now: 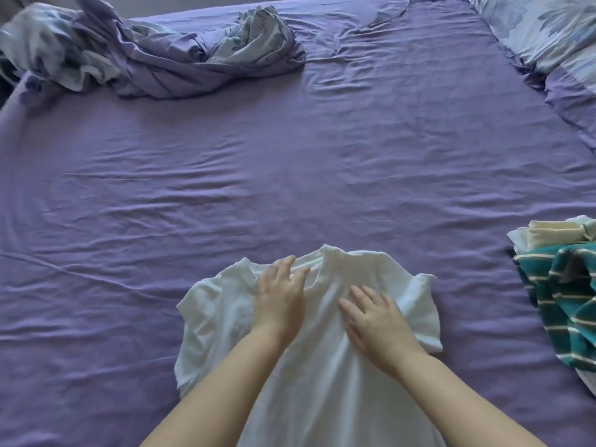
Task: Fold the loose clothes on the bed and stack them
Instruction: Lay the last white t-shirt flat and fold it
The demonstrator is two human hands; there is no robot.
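A white t-shirt point(213, 317) lies spread on the purple bed sheet point(290, 175), its collar pointing away from me and its lower part running out of the bottom of the view. My left hand point(280, 295) lies flat near the collar, fingers straight. My right hand point(377, 321) presses flat on the chest area, fingers spread. A loose pile of clothes at the right edge has a green striped garment point(564, 304) with a cream piece point(554, 232) behind it.
A crumpled purple and floral duvet point(154, 56) is bunched at the far left. Floral pillows point(541, 30) lie along the far right. A thin cable point(396, 11) crosses the sheet near the far edge.
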